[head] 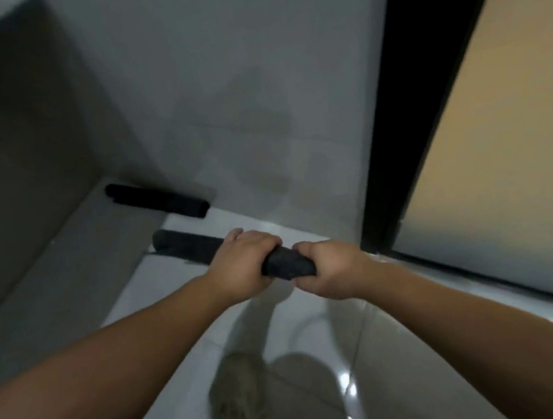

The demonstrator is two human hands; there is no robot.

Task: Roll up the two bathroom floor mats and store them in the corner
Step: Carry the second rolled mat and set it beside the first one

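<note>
A dark rolled mat point(157, 200) lies on the floor against the white wall, its left end near the corner. I hold a second dark rolled mat point(188, 246) above the floor, a little nearer than the first and roughly parallel to it. My left hand point(240, 265) wraps around its middle part. My right hand point(332, 268) grips its right end. The roll's left end sticks out free past my left hand.
White glossy floor tiles point(318, 342) reflect light. A grey wall point(22, 169) rises at the left, a white wall point(235, 76) ahead. A black door frame point(391, 110) with a frosted glass panel point(498, 115) stands at the right. My slippered foot point(235, 389) is below.
</note>
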